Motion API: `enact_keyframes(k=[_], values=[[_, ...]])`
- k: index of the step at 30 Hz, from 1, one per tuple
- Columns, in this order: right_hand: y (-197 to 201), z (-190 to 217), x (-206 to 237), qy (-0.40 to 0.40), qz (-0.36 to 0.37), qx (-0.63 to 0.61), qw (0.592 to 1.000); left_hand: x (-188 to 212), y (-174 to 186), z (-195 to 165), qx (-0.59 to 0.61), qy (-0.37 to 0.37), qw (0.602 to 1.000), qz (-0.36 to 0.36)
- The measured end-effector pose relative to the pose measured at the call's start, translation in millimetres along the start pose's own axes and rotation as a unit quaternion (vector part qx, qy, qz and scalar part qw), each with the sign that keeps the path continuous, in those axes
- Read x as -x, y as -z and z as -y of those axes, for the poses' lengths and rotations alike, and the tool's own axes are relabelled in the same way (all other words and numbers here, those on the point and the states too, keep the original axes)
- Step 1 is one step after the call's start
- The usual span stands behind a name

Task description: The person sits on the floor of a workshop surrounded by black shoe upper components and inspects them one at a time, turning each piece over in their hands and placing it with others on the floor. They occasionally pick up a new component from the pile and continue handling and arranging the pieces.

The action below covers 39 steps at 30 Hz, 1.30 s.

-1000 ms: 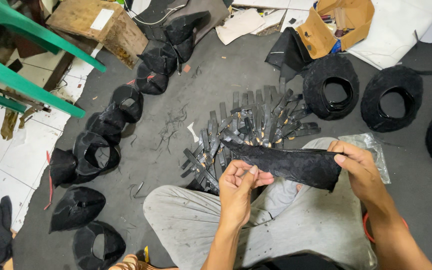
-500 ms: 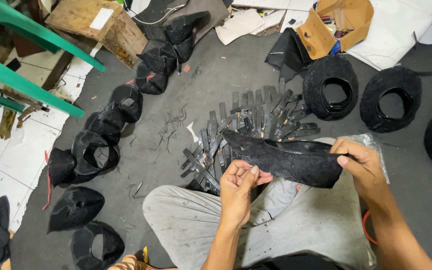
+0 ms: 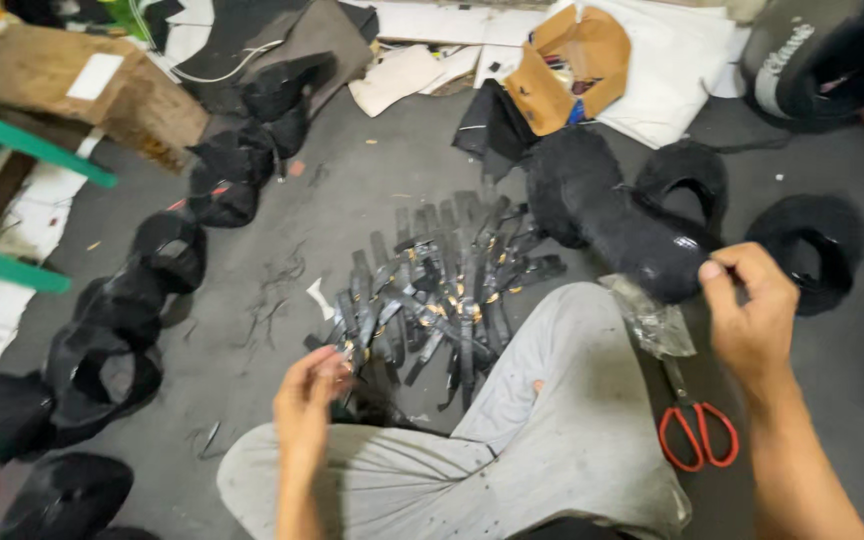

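Two hands work over a crossed lap: the right hand (image 3: 752,320) pinches a black cap (image 3: 612,215) by its edge, holding it out above the floor, while the left hand (image 3: 310,400), fingers loosely curled, reaches the strap pile (image 3: 442,290), its grip unclear.

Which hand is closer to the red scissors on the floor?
Right. The right hand hangs just above the red-handled scissors, gripping a black fabric cap piece. The left hand is far across the grey-trousered knee.
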State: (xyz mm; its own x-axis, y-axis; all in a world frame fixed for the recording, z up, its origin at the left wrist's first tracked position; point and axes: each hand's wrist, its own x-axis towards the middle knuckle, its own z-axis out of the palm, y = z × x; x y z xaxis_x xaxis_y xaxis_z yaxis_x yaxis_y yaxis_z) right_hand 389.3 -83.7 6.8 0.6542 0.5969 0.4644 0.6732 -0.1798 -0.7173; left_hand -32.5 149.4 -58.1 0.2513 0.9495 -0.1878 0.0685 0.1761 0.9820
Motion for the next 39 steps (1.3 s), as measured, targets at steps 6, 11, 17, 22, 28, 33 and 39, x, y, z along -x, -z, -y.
enact_keyframes(k=[6, 11, 17, 22, 28, 33, 39], values=[[12.7, -57.3, -33.3, 0.015, -0.086, 0.158, 0.984, -22.1, 21.7, 18.4, 0.019, 0.042, 0.996, -0.071], [-22.4, -72.3, -58.0, 0.003, -0.08, 0.238, 0.968, -28.6, 7.5, 23.1, -0.085, 0.016, 0.995, -0.04], [-68.2, -64.5, -68.6, -0.119, 0.041, 0.282, 0.951, -28.0, 2.6, 17.7, -0.096, 0.027, 0.994, -0.037], [-77.5, -68.1, -75.0, -0.156, 0.099, 0.284, 0.941, -26.3, -1.3, 16.4, -0.152, 0.048, 0.986, -0.046], [-53.8, -63.3, -67.1, -0.133, 0.053, 0.057, 0.988, -24.4, 2.2, 16.6, -0.117, -0.002, 0.992, -0.041], [-26.3, -19.1, -7.0, -0.169, 0.116, -0.249, 0.946, -11.1, -40.0, 12.8, 0.016, -0.038, 0.998, 0.053], [-43.4, 14.3, 56.6, -0.138, 0.184, -0.252, 0.94, 35.4, -141.8, -24.5, 0.259, -0.047, 0.916, 0.302]])
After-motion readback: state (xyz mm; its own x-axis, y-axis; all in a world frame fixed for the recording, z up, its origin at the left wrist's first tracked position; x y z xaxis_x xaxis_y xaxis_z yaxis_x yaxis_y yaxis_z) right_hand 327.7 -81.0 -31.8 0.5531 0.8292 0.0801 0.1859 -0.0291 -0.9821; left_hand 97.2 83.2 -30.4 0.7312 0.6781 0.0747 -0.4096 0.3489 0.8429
